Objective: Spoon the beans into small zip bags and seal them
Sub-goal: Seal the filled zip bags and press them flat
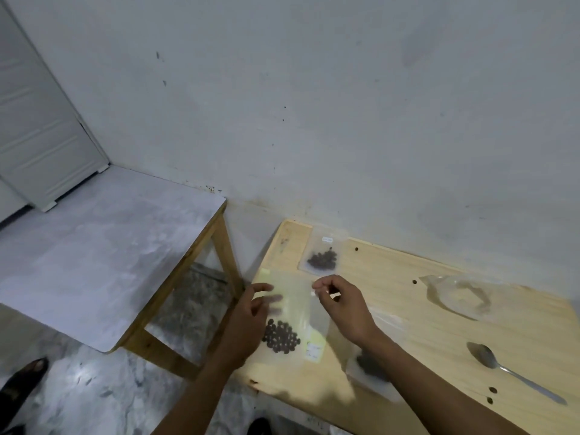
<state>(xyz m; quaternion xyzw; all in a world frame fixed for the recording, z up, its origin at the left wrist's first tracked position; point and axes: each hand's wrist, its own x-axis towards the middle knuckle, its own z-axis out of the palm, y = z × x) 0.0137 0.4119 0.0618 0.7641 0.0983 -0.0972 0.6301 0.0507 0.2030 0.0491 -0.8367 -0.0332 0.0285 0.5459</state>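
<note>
A small clear zip bag (pixel 298 312) with dark beans (pixel 281 336) at its bottom hangs upright over the wooden table's left end. My right hand (pixel 340 304) pinches its top right corner. My left hand (pixel 251 318) is at the bag's left side, fingers spread against the plastic. A second zip bag with beans (pixel 323 255) lies flat near the wall. Another bag of beans (pixel 370 365) lies partly hidden under my right forearm. A metal spoon (pixel 508 370) rests on the table at the right.
A crumpled clear plastic bag (pixel 461 296) with a few beans lies at the back right of the wooden table (pixel 439 340). Loose beans dot the tabletop. A lower grey-topped table (pixel 94 262) stands to the left. The wall is close behind.
</note>
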